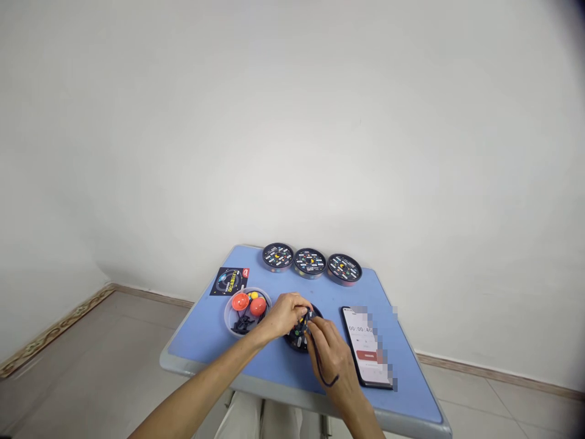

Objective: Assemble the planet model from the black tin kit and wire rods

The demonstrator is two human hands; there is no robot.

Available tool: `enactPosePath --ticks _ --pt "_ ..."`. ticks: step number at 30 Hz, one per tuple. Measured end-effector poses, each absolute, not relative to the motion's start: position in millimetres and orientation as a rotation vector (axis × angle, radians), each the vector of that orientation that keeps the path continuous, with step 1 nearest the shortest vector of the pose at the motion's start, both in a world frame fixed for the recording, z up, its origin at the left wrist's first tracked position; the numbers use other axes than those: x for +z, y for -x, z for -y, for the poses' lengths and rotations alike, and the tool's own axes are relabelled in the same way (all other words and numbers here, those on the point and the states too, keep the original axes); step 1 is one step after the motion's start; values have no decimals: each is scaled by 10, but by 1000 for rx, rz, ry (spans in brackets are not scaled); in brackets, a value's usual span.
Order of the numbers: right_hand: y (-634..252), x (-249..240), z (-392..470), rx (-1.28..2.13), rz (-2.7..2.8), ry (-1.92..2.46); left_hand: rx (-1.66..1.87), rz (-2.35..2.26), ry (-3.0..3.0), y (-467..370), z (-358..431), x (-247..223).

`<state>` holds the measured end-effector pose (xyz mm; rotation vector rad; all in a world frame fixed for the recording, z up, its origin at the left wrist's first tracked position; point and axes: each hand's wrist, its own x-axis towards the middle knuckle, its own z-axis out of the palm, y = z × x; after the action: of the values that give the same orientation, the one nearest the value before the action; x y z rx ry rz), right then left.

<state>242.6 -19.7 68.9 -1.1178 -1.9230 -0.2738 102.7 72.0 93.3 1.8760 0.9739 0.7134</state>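
Observation:
My left hand [284,314] is closed in a pinch above a round black disc [298,343] with coloured printing. Facing it from the right, my right hand [329,347] has its fingers closed too. Between the fingertips is a small dark piece, mostly hidden. A thin black curved strip [327,383] runs from the right fingers down across the back of that hand. Left of the disc stands a clear round tub [227,322] holding a red half-ball [240,302], a red ball [258,306], a yellow ball [254,295] and black plastic parts [243,324].
Three round black-topped containers [278,256] line the back of the blue table [201,341]. A dark printed card [229,281] lies at the left. On the right a phone [365,350] shows a running timer. A white wall [292,134] rises behind the table.

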Motion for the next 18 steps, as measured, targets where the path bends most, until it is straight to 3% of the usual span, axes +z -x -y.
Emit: enactPosePath --ticks 18 --pt "-2351 438 181 -229 1804 1047 723 -1009 -1831 -1044 -687 755"
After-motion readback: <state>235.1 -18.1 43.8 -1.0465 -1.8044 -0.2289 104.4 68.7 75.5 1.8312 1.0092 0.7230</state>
